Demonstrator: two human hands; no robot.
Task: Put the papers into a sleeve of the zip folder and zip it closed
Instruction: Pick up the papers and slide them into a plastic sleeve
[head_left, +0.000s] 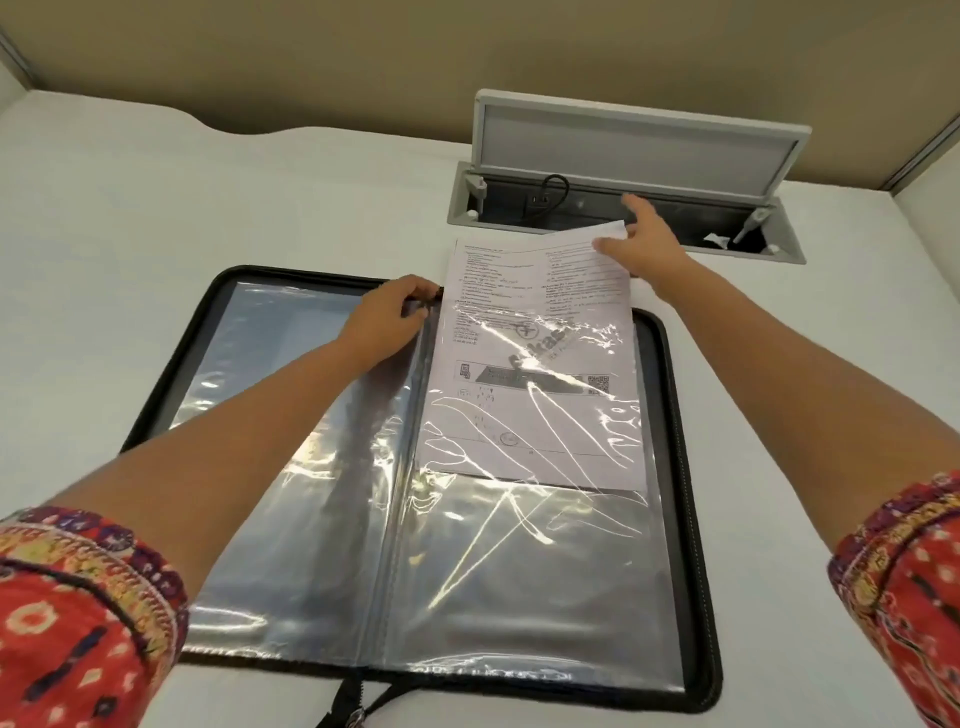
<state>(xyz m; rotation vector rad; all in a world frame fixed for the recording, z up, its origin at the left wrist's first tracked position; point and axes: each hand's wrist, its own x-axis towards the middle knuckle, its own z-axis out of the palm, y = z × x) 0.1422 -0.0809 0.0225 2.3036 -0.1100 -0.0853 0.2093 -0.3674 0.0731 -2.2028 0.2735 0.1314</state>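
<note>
Papers (535, 364) sit half inside the right sleeve (545, 571), right hand (641, 244) pinching their far corner, left hand (389, 317) gripping the sleeve's top edge.

The print on the papers (524, 291) beneath the right hand (641, 244) is too small to read, and glare on the sleeve (535, 415) hides more. The left hand (387, 317) covers the zip folder (171, 364) at its spine. Nearer than both hands, the zip tails (358, 701) run off the bottom edge.
</note>
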